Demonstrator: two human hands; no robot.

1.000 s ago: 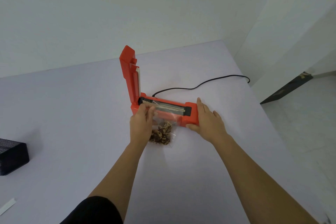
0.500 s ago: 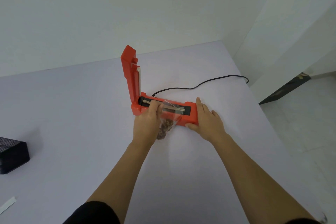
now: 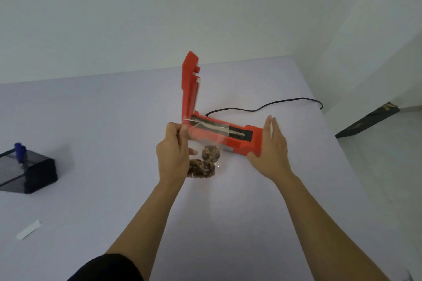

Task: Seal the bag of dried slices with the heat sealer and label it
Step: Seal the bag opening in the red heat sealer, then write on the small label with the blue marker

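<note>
Head view | left hand [image 3: 174, 155] pinching bag [image 3: 205, 143] | right hand [image 3: 272, 150] spread, touching sealer [image 3: 242, 141]

Pale lilac table [image 3: 91, 143] bearing an open orange heat sealer [image 3: 242, 141] with black cord [image 3: 262, 109], black mesh box [image 3: 29, 173] at left, white label strip [image 3: 28, 232] nearby.

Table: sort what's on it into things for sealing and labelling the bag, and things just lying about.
For the job:
- bag of dried slices, in the left hand
- heat sealer, lid up, with cord
- white strip, possibly the label
- blue pen, perhaps for labelling

Lying about:
- black box
</note>
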